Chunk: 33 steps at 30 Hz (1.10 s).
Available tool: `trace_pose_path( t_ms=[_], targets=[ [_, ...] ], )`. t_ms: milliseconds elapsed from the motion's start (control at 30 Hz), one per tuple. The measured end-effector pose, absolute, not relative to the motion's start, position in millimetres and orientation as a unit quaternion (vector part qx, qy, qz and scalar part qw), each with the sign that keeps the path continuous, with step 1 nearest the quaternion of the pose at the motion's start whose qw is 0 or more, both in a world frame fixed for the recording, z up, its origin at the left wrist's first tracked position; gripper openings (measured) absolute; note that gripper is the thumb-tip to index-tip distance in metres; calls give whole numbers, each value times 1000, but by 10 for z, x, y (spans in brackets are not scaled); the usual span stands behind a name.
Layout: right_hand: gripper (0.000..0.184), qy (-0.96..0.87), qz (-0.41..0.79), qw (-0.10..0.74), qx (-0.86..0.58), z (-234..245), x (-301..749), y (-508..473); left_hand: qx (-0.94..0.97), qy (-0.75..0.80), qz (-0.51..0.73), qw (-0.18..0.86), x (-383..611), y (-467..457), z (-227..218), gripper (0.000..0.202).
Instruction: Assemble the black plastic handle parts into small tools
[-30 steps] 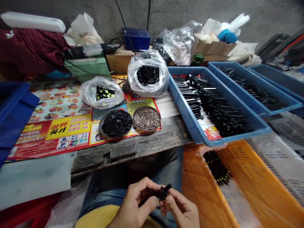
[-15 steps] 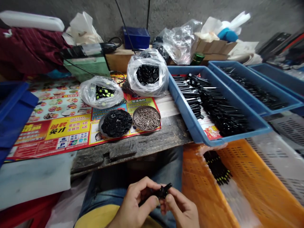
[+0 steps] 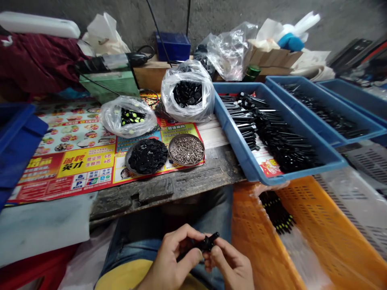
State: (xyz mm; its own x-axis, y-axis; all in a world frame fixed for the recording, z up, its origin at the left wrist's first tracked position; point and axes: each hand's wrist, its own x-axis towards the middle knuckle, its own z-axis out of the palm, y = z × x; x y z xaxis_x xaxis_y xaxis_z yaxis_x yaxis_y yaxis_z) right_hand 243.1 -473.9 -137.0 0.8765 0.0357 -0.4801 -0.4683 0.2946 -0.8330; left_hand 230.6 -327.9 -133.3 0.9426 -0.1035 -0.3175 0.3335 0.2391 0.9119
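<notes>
Barely any change over the last second: both hands hold their spot low over the lap. Left hand [image 3: 172, 262] and right hand [image 3: 231, 268] are pressed together, both pinching one small black plastic part [image 3: 207, 243] by its ends. It sits between the fingertips, below the table edge, well apart from the screw dish [image 3: 186, 150] and blue tray [image 3: 242, 155]. Work on this piece looks unfinished.

A: Entry one, black part [image 3: 206, 243]: how much was seen?
B: One end only. The rest was covered by the left hand [image 3: 171, 262] and right hand [image 3: 232, 268]. Both wrists were cut off at the lower edge.
A: Entry two, orange crate [image 3: 329, 237]?
B: Cropped at bottom and right. Its black pieces [image 3: 276, 213] were too small to be identified.
</notes>
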Motion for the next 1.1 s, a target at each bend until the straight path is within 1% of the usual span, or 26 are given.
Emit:
trace_pose_path(
  t_ms=[433, 767, 1100],
  targets=[
    [29, 185, 163, 766, -593, -1394, 2430, -4758, 596, 95, -135, 786, 2333, -3290, -1295, 13],
    [27, 191, 153, 775, -583, -1414, 2422, -4749, 580, 87, -132, 799, 2331, -3293, -1301, 12],
    [28, 188, 155, 755, -608, -1390, 2427, -4755, 569, 76, -134, 808, 2343, -3302, -1275, 15]
  ],
)
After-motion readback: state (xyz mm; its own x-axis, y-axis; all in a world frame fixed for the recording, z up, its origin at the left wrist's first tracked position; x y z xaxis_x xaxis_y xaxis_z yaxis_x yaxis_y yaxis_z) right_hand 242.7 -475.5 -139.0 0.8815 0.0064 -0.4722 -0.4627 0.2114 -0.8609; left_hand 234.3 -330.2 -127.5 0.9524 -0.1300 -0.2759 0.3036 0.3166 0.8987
